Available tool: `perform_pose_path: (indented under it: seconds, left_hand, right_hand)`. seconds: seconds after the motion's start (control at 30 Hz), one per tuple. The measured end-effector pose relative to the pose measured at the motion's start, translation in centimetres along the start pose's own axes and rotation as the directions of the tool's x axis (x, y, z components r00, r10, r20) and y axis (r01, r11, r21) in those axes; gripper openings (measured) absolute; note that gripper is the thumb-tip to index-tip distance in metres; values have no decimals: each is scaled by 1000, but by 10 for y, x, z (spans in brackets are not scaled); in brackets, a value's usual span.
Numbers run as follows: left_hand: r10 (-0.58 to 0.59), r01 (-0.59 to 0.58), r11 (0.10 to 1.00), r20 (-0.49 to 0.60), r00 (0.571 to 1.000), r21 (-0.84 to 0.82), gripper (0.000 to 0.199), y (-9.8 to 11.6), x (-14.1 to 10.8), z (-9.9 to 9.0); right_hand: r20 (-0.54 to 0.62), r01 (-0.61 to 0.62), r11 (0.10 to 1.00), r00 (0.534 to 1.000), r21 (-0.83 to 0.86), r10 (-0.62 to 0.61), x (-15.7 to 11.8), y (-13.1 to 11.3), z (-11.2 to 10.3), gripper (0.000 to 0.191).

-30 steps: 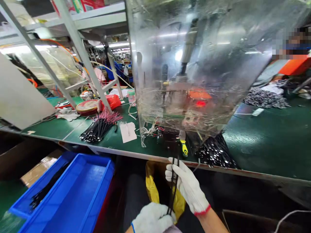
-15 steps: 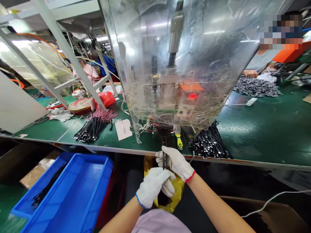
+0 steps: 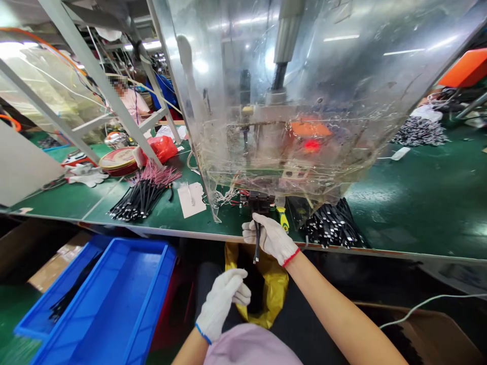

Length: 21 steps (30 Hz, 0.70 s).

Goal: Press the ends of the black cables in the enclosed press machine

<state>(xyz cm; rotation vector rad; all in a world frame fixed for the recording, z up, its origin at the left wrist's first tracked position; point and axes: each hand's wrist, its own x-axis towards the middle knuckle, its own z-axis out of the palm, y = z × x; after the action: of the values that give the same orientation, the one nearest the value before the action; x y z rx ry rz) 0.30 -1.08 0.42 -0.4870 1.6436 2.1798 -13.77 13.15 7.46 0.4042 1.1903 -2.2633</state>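
In the head view, our right hand (image 3: 271,237) is clamped on short black cables (image 3: 257,247), their ends hanging below our fingers at the table's (image 3: 411,203) front edge, just in front of a black fixture (image 3: 262,201). Our left hand (image 3: 221,299) is lower and to the left, fingers loosely curled and apart from the thumb, with nothing visible in it. Beside the fixture we see a yellow-green handle (image 3: 282,219), then a black cable pile (image 3: 335,225) along the front edge. A clear plastic guard (image 3: 228,106) rises above. Left of it lie a white card (image 3: 192,200) and black cables with pink wires (image 3: 139,199). Farther toward the table's left end sits a round tin (image 3: 118,157); we cannot read its lid print. Blue trays (image 3: 110,299) stand below the front edge at left, and a yellow bag (image 3: 277,294) opens below our right hand.
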Motion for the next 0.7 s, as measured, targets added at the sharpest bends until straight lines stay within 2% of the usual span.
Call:
perform_pose_path:
  seconds: [0.13, 0.4, 0.53, 0.7]
  left_hand:
    - [-25, 26, 1000, -45, 999, 15, 55, -7, 0, -10]
    - [-26, 27, 999, -21, 999, 24, 53, -4, 4, -6]
    - [-1, 2, 1000, 56, 998, -27, 52, 8, 9, 0]
    - [13, 46, 966, 226, 974, -253, 60, 42, 19, 18]
  right_hand:
    - [20, -3, 1000, 1000, 14, 3, 4, 1, -2, 40]
    - [17, -7, 1000, 1000, 14, 7, 2, -1, 1, 40]
    - [-51, -28, 1000, 998, 6, 28, -1, -3, 6, 43]
    - [-78, -15, 1000, 997, -5, 15, -1, -4, 12, 44]
